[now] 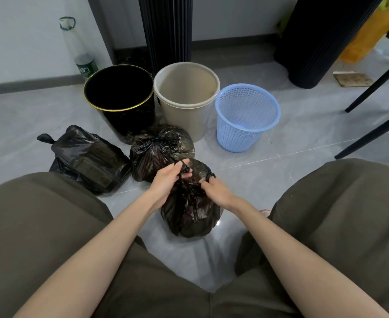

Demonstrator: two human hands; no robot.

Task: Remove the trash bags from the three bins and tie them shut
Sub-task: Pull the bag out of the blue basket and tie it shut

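Grey tile floor (280, 171) w/ 3 bins at far side: black bin (129, 122), beige bin (184, 115), blue basket (241, 134). Two tied bags (90, 159) lay near-left of them. Third bag (189, 216) sat nearest, btwn the knees. Left hand (168, 177) & right hand (216, 191) each pinched a twisted strip at its neck, fingers (185, 175) curled.

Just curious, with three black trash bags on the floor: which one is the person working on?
The nearest bag, between the knees: left hand and right hand both pinch its gathered top. The far-left bag and middle bag lie untouched.
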